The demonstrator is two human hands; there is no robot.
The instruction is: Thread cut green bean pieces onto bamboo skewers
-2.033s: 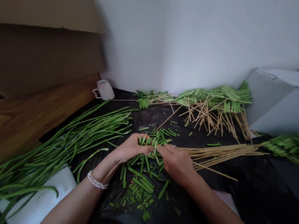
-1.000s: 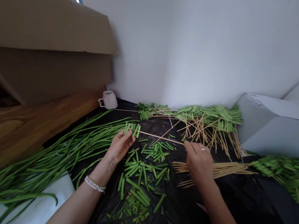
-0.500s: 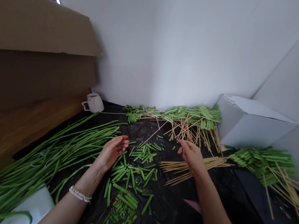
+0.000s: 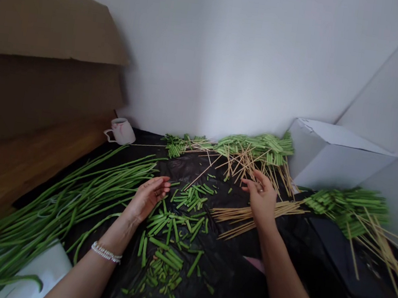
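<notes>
Overall, white walls [image 4: 270, 55], black plastic sheeting [image 4: 231, 290] under cut beans [image 4: 169, 233], left hand [image 4: 146, 198] and right hand [image 4: 260, 198] released, empty.

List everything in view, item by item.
whole long beans: many, green, heaped at left
cut bean pieces: many, green, scattered at centre
loose bamboo skewers: many, tan, right of centre
bean-and-skewer heaps: three, green and tan, along the back and at right
mug: one, white, back left
plastic sheet: one, black, under the cut pieces
cardboard box: one, brown, upper left
wooden surface: one, brown, left
white box: one, white, back right
beaded bracelet: one, white, left wrist
left hand: one, bare, above the cut pieces
right hand: one, bare, above the skewers
</notes>
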